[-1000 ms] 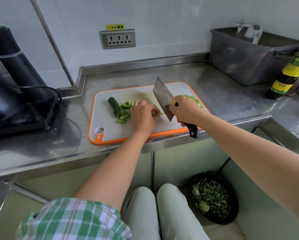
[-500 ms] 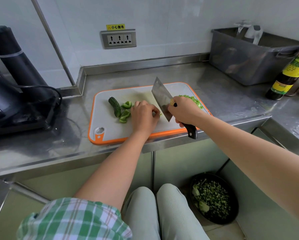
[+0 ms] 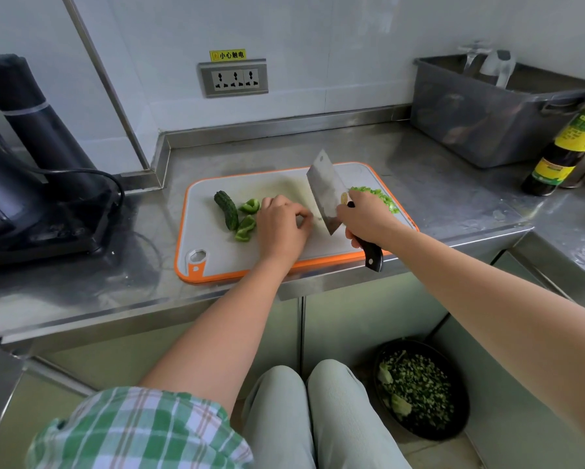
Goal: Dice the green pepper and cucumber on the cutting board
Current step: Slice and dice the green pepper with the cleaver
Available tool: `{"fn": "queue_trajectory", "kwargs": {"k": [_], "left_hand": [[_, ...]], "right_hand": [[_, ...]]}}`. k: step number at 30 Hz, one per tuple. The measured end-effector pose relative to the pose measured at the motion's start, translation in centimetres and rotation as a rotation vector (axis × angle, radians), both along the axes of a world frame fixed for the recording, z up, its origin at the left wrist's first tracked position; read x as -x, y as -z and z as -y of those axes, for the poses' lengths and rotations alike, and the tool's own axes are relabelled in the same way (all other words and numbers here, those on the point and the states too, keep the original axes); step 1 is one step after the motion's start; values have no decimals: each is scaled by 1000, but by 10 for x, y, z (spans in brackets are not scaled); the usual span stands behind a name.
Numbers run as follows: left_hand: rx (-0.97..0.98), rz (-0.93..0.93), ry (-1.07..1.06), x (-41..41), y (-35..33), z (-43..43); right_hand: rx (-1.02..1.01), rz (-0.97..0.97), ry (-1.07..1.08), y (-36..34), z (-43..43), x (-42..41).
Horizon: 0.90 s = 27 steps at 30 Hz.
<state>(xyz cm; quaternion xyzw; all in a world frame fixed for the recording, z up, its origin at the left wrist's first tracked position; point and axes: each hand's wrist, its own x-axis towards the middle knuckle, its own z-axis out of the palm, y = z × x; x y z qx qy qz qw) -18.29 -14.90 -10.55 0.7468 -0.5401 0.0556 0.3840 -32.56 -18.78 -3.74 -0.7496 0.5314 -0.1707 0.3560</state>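
Observation:
A grey cutting board (image 3: 216, 255) with an orange rim lies on the steel counter. On it sit a dark green cucumber piece (image 3: 226, 209) and a few green pepper chunks (image 3: 247, 218) at the left. A heap of diced pepper (image 3: 382, 198) lies at the board's right. My left hand (image 3: 282, 228) rests on the board with curled fingers pressing down something hidden under them. My right hand (image 3: 365, 221) grips the black handle of a cleaver (image 3: 325, 192), whose blade stands just right of my left fingers.
A black appliance (image 3: 30, 177) with a cable stands at the left. A grey plastic tub (image 3: 494, 113) and a dark sauce bottle (image 3: 568, 147) are at the right. A wall socket (image 3: 233, 77) is behind. On the floor is a black bowl (image 3: 419, 387) of chopped greens.
The cleaver and my right hand have shifted slightly left toward my left fingers. My left hand has stayed in place.

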Motion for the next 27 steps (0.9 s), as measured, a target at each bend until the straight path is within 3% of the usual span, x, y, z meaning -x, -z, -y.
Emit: {"fn": "queue_trajectory", "kwargs": {"k": [6,10,17,22,25,27], "left_hand": [[51,12,-136,-5,-5,-11],[-69,74,-242,-9,-7,-21],[-177,117,-241,-15,-9,-21],[-234,158,-294,-23,-10,-17],[-256,179,-310,-28,-10,-17],[-233,168,-296,-30,-10,-18]], "right_hand": [[-104,167,-13,-6,-14,0],[-127,99,-59,8,-19,-3],[-99,13,124,2,6,27],[-73,111,29,-1,-5,12],[-119,66,-100,0,-14,0],[-144,48,-74,2,-11,1]]}}
